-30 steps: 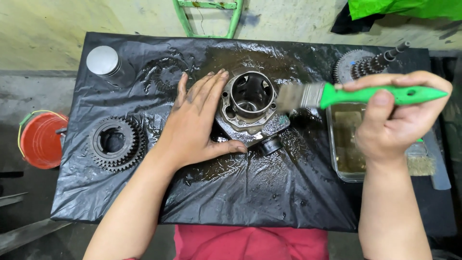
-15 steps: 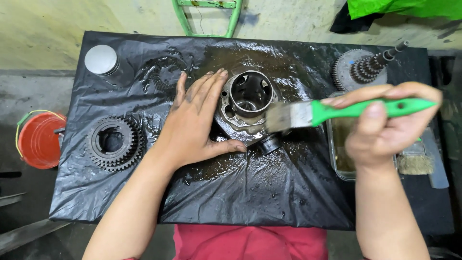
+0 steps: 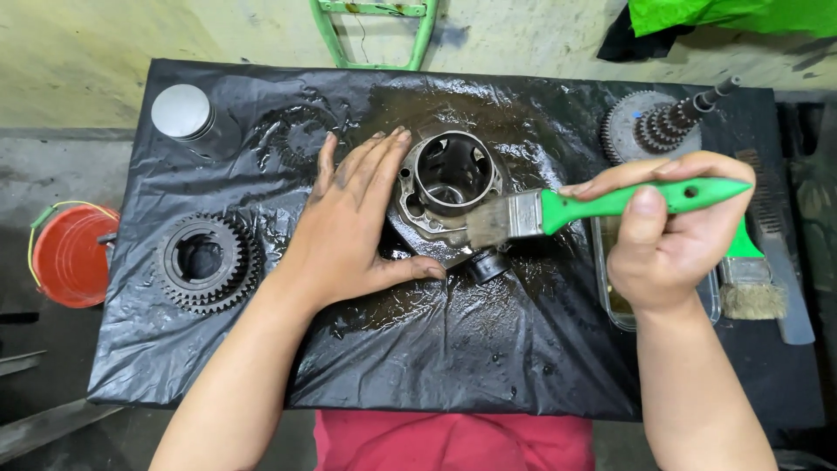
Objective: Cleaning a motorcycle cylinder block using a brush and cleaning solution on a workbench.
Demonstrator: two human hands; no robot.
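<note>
The metal housing [image 3: 449, 187] sat mid-sheet on the oily black plastic sheet [image 3: 453, 349], steadied by the flat, open left hand [image 3: 349, 231]. The right hand [image 3: 667, 240], closed around the green-handled brush [image 3: 558, 212], had brought its bristles from the tray [image 3: 615, 296] onto the housing's right rim, so scrubbing appeared underway.

The left hand [image 3: 349, 231] is lying flat against the metal housing [image 3: 446, 187] while the right hand [image 3: 667, 240] is holding the green-handled brush [image 3: 602, 208], bristles touching its rim.

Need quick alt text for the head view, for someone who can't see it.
The right hand holds a green-handled brush with its bristles at a metal cylinder part, which the left hand steadies on wet black plastic sheeting. A gear lies to the left.
</note>
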